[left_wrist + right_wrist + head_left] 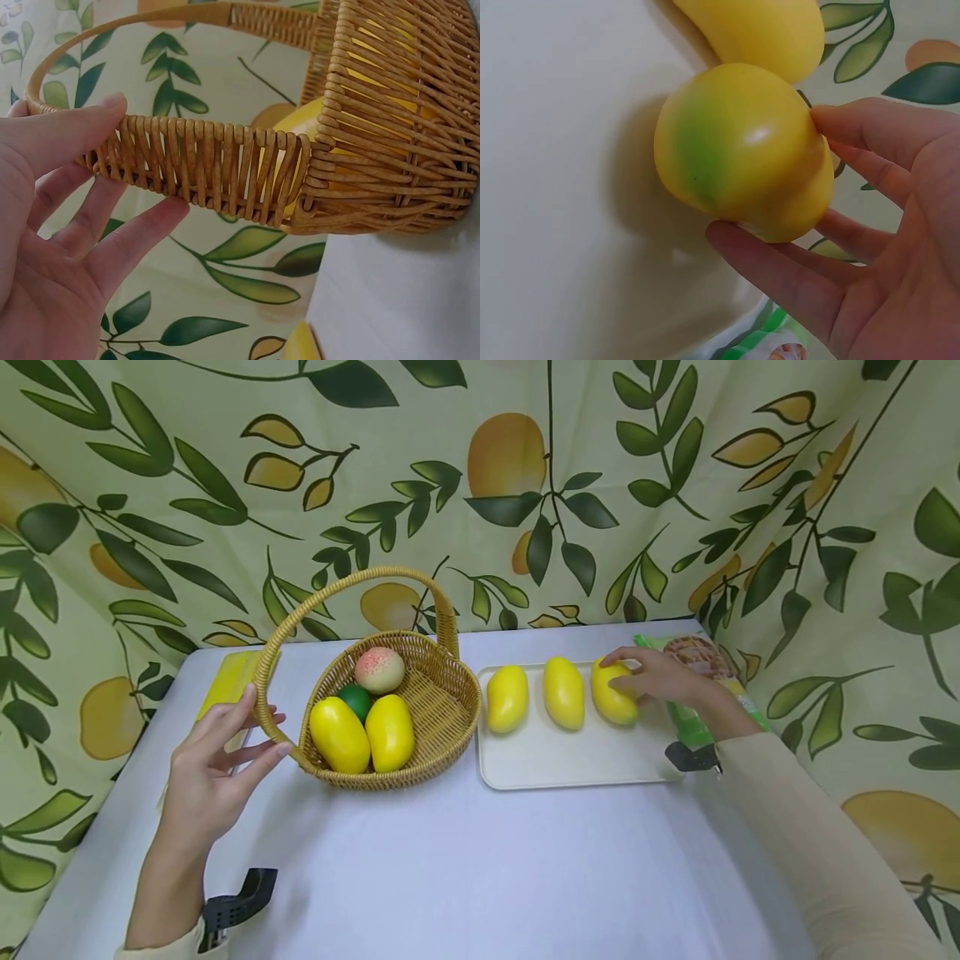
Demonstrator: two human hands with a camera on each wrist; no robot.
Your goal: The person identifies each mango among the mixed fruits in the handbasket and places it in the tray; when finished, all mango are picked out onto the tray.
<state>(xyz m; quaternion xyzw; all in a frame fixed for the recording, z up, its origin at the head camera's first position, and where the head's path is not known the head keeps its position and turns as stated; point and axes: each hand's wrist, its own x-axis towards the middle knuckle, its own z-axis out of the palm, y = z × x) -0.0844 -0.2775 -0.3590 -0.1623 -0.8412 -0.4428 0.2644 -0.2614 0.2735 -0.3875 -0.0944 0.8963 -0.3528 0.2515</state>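
Observation:
My left hand (217,760) pinches the handle (195,161) of a wicker basket (442,739) between thumb and fingers. Inside the basket lie two yellow mangoes (340,735), a dark green round fruit (355,700) partly hidden behind them, and a pinkish peach (380,670). On a white tray (555,768) to the right, three more mangoes stand in a row. My right hand (656,677) has its fingers and thumb around the rightmost mango (735,150), which shows a green patch in the right wrist view. The middle mango (564,693) and the left one (507,699) are untouched.
A green packet (693,714) with a food picture lies at the tray's right end, partly behind my right wrist. Left of the basket lies a flat yellow item (225,681), partly covered by my left hand. A leaf-patterned cloth (420,443) hangs behind the white table (480,868).

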